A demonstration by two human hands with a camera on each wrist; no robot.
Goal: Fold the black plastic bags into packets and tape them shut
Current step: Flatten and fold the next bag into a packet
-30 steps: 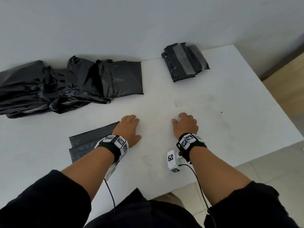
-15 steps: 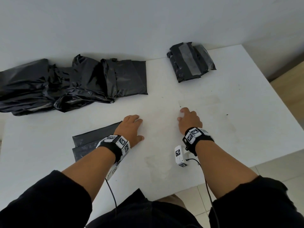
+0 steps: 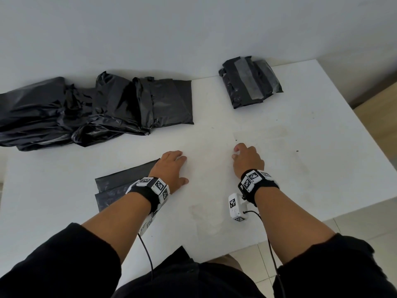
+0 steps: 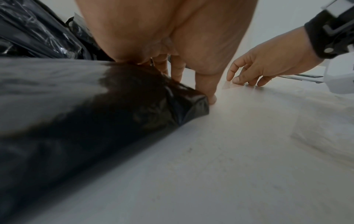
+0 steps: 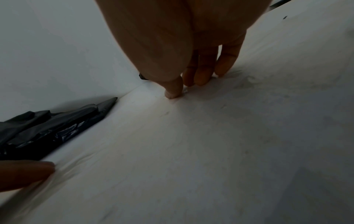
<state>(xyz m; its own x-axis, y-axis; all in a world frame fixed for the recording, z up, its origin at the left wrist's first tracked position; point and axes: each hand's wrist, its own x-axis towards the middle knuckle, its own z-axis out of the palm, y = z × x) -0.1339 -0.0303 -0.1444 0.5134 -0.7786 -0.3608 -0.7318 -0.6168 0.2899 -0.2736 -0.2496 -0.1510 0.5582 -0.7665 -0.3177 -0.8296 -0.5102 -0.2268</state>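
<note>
Hands (image 3: 212, 164) perhaps at tape (image 4: 229, 86) edge

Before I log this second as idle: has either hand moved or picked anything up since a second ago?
The right hand slid a little away from the person across the table, fingertips on the surface, possibly picking at clear tape. The left hand stayed flat on the folded bag. The bag pile and taped packet stayed put.

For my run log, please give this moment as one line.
left hand: rests on flat bag | right hand: fingertips on table | taped packet: far right
</note>
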